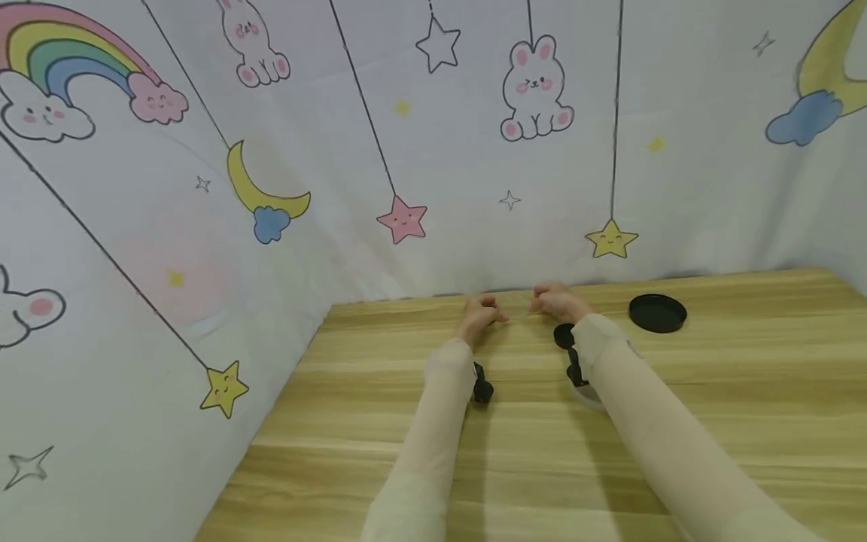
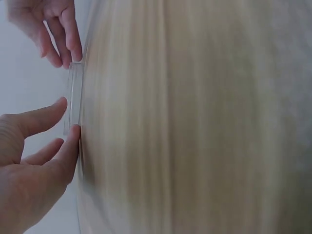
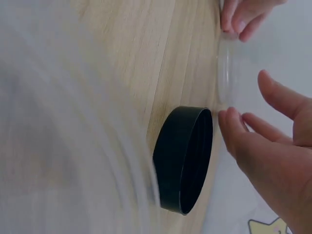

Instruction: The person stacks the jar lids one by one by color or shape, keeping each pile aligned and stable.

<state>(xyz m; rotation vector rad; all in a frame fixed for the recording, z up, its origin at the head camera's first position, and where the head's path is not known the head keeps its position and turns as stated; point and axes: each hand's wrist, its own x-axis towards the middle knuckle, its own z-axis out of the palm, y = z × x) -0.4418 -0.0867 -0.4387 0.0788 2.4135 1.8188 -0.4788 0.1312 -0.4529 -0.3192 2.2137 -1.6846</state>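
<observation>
A clear, shallow round piece, lid-like (image 1: 518, 307), lies at the table's back edge between the two hands. My left hand (image 1: 479, 316) is at its left side, thumb and fingers spread apart; in the left wrist view the fingertips (image 2: 74, 130) are right at its near end. On the other side, my right hand (image 1: 561, 302) has its fingertips close to the rim and its thumb held well away, as the right wrist view shows. Behind the right wrist stands a clear container (image 3: 73, 136), mostly hidden by the sleeve in the head view.
A black round lid (image 1: 657, 313) lies hollow side up on the wood-grain table (image 1: 542, 467), right of my right hand. Behind the table's back edge hangs a white cloth (image 1: 460, 165) printed with rabbits, stars and moons.
</observation>
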